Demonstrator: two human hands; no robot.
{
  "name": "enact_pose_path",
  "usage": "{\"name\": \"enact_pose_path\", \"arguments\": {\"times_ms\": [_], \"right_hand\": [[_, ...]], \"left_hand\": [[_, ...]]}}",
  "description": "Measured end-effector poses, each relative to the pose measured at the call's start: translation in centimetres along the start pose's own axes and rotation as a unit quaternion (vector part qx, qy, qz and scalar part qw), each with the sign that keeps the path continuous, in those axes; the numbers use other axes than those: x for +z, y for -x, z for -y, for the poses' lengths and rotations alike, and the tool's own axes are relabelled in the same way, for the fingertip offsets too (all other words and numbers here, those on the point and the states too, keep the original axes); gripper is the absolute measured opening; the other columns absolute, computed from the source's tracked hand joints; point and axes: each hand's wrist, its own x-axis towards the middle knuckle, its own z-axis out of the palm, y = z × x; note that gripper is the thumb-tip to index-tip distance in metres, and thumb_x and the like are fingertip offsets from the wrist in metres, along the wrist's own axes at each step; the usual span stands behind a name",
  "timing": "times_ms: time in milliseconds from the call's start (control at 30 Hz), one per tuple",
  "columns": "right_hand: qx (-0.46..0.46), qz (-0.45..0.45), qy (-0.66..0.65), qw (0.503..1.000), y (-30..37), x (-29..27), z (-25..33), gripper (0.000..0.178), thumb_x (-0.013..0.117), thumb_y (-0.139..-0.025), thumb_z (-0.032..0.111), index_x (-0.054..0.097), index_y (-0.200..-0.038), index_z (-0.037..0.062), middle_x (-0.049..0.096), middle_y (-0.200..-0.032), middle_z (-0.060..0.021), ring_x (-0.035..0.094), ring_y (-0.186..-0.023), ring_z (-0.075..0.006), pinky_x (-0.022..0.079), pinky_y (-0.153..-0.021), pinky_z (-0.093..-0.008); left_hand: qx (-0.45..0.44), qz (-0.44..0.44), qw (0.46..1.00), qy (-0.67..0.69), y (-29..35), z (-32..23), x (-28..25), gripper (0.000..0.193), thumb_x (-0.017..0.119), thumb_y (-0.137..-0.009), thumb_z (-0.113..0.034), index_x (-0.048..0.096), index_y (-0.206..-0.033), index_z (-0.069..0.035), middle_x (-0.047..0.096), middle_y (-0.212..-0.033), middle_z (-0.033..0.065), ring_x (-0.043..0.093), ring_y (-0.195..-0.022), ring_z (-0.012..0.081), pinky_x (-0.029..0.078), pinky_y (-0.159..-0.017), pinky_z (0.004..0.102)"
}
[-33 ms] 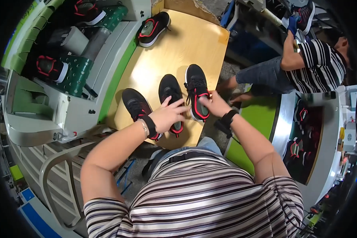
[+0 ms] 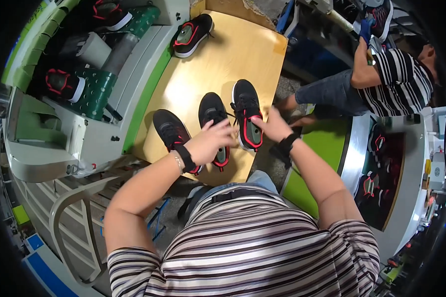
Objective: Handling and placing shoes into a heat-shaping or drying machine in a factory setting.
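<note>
Three black sneakers with red trim stand side by side on the near part of a light wooden tabletop [image 2: 235, 42], toes pointing away from me. My left hand [image 2: 210, 143] is over the middle sneaker [image 2: 212, 105], its fingers spread and a little blurred, hiding part of the laces. Beside the rightmost sneaker [image 2: 246, 94], my right hand [image 2: 276, 128] has its thumb at the red-edged opening, and its other fingers stand apart on the outer side. The left sneaker [image 2: 167, 123] lies partly behind my left wrist. Grey-green insoles show inside the middle and right sneakers.
Another sneaker [image 2: 192, 35] sits at the table's far left corner. To the left, a machine [image 2: 86, 133] with a green dotted belt [image 2: 96, 94] carries sneakers. On the right, a person [image 2: 389, 81] holds a sneaker near a green-topped surface [image 2: 327, 143]. A metal rack [image 2: 64, 208] stands lower left.
My right hand has shifted slightly right, its thumb drawn back toward the opening's edge and its fingers raised. My left hand has moved very little. The sneakers stay almost in place.
</note>
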Motion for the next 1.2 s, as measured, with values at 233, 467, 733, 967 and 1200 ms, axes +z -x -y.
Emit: {"name": "enact_pose_path", "arguments": {"times_ms": [233,467,733,967,1200], "right_hand": [[-0.19,0.132,0.182,0.956,-5.1,0.8,6.6,0.062,0.067,-0.075,0.035,0.056,-0.131,0.0093,0.053,-0.133,-0.0134,0.049,-0.123,-0.0342,0.042,-0.102,-0.0458],[-0.213,0.164,0.08,0.96,-6.2,0.3,7.2,0.026,0.07,-0.078,0.017,0.071,-0.101,0.0056,0.06,-0.11,-0.0155,0.056,-0.108,-0.0302,0.049,-0.089,-0.04],[-0.233,-0.013,-0.025,0.972,5.6,-1.1,0.5,0.02,0.068,-0.082,0.007,0.064,-0.101,0.0017,0.06,-0.096,-0.0143,0.06,-0.092,-0.0316,0.05,-0.08,-0.0367],[-0.292,-0.151,0.087,0.94,4.6,0.2,1.8,0.009,0.066,-0.083,0.007,0.064,-0.091,0.0042,0.058,-0.094,-0.0118,0.058,-0.091,-0.0328,0.049,-0.081,-0.0401],[-0.188,-0.302,0.042,0.934,-1.2,1.1,0.0,0.029,0.074,-0.076,0.015,0.056,-0.095,0.0012,0.056,-0.088,-0.0123,0.06,-0.083,-0.0311,0.05,-0.073,-0.0393]], "left_hand": [[-0.359,-0.375,0.837,0.176,-0.3,4.3,1.9,0.035,0.058,-0.085,-0.013,0.061,-0.117,0.0,0.058,-0.121,0.026,0.055,-0.114,0.0399,0.043,-0.1,0.0416],[-0.244,-0.272,0.923,0.122,-1.6,5.3,5.1,0.028,0.07,-0.081,-0.022,0.067,-0.102,-0.004,0.065,-0.111,0.0168,0.059,-0.105,0.0358,0.047,-0.092,0.0461],[-0.172,-0.295,0.934,0.1,3.6,-2.5,5.7,0.034,0.066,-0.08,-0.001,0.065,-0.113,-0.006,0.057,-0.116,0.0152,0.055,-0.109,0.0331,0.045,-0.098,0.0403],[-0.143,-0.306,0.941,0.009,2.9,-1.5,5.6,0.023,0.067,-0.081,0.002,0.068,-0.103,-0.002,0.058,-0.091,0.0142,0.059,-0.088,0.0328,0.049,-0.078,0.0386],[-0.319,-0.314,0.894,0.026,-2.4,1.3,3.7,0.037,0.062,-0.072,0.003,0.047,-0.106,-0.004,0.054,-0.099,0.0183,0.053,-0.094,0.0396,0.044,-0.084,0.0465]]}}
